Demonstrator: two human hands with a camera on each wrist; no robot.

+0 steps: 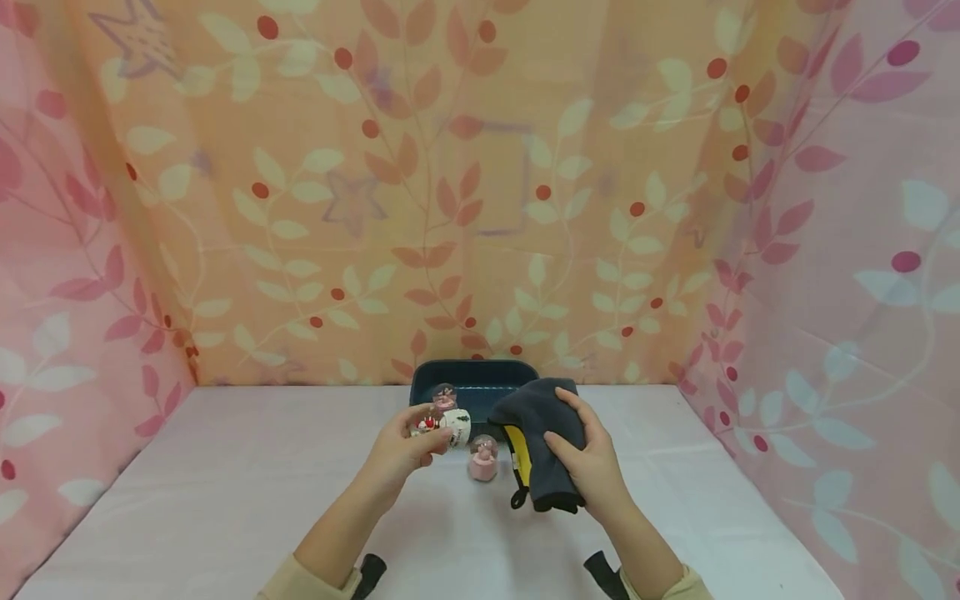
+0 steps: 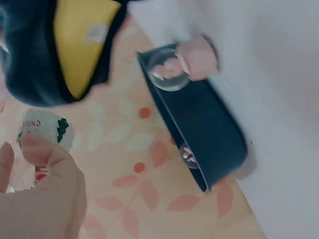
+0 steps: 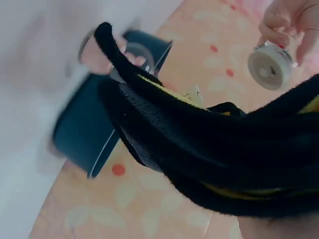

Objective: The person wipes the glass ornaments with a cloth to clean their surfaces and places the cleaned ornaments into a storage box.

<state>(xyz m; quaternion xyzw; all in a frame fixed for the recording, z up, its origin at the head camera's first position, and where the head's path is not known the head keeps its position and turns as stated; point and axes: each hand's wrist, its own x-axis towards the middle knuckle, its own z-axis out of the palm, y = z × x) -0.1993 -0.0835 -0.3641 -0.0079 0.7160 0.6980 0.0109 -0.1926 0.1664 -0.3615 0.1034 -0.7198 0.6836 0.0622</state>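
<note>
My left hand [image 1: 399,448] holds a snow globe with a white printed base [image 1: 457,427], tipped on its side with small red and white figures toward the palm. In the right wrist view the underside of that base [image 3: 269,69] faces the camera. A thick dark grey cloth with yellow lining [image 1: 542,421] and a small loop hangs in my right hand [image 1: 597,463], thumb in front and fingers at its far side. Between the hands, a pink snow globe [image 1: 483,464] stands upright on the table. Another globe [image 1: 445,397] shows at the dark blue tray [image 1: 517,371].
The tray is at the back of the white table [image 1: 300,467], close to the orange leaf-patterned curtain [image 1: 450,250]. Pink curtains [image 1: 847,333] line both sides. A dark strap [image 1: 369,575] lies at the left wrist, and a similar strap [image 1: 604,575] at the right wrist.
</note>
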